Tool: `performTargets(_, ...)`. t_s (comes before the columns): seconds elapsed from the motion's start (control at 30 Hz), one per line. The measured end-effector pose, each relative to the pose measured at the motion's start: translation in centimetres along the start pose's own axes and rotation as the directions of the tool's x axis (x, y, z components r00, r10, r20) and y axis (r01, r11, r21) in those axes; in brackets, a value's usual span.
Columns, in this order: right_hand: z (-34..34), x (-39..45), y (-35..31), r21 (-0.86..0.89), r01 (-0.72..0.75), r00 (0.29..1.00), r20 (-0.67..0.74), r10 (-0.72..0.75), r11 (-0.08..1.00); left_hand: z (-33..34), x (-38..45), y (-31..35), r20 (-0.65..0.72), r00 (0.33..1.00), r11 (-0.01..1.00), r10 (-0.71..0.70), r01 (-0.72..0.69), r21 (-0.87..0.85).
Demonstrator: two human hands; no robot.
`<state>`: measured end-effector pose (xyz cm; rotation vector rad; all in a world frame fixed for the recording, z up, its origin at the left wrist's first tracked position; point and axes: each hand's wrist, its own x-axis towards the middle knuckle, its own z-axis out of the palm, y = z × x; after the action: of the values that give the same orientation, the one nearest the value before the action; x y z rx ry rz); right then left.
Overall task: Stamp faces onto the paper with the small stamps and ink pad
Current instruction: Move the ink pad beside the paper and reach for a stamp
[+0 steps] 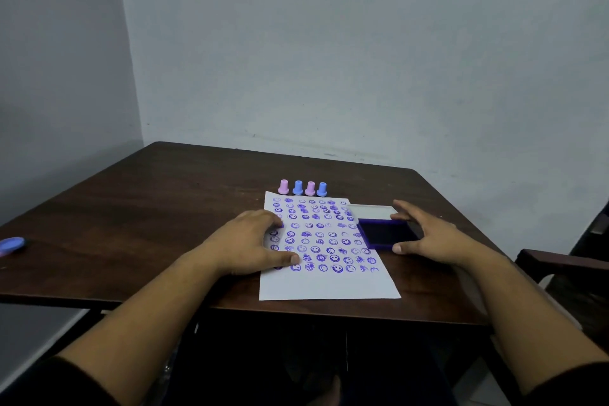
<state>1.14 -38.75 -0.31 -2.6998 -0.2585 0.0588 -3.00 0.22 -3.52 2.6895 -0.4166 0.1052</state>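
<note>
Holding the ink pad (387,233) by its near and far edges with my right hand (428,234), thumb and fingers curled round the rigid, light case, I avoid the wet inked face. My left hand (250,241) lies flat and open on the paper (329,283), a thin sheet that slides easily on the worktop (148,208). Judging by their size, the four small stamps (303,187), standing just beyond the paper's far edge, are light and best pinched at the narrow stem.
</note>
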Motion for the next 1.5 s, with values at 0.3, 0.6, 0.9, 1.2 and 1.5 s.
performTargets(0.3,-0.7,0.5,-0.7,0.039,-0.042,0.998,0.059,0.039,0.998,0.1,-0.1,-0.2,-0.001,0.999,0.998,0.033,-0.033,0.048)
performTargets(0.6,-1.9,1.7,-3.5,-0.065,-0.024,0.995,0.095,0.03,0.998,-0.1,-0.1,0.0,0.005,0.999,0.998,0.037,-0.037,0.04)
performTargets(0.9,-0.2,6.3,-9.4,-0.097,0.137,0.966,-0.205,-0.154,0.986,0.0,-0.1,0.0,0.0,0.999,0.999,0.032,-0.032,0.034)
performTargets(1.2,3.0,13.1,-11.9,-0.221,0.073,0.97,-0.209,-0.121,0.973,0.2,0.0,-0.2,-0.04,0.998,0.998,0.047,-0.046,0.031)
performTargets(1.5,5.5,15.7,-12.0,-0.219,0.082,0.961,-0.241,-0.136,0.972,0.4,0.2,-0.2,-0.056,0.997,0.998,0.056,-0.054,0.037)
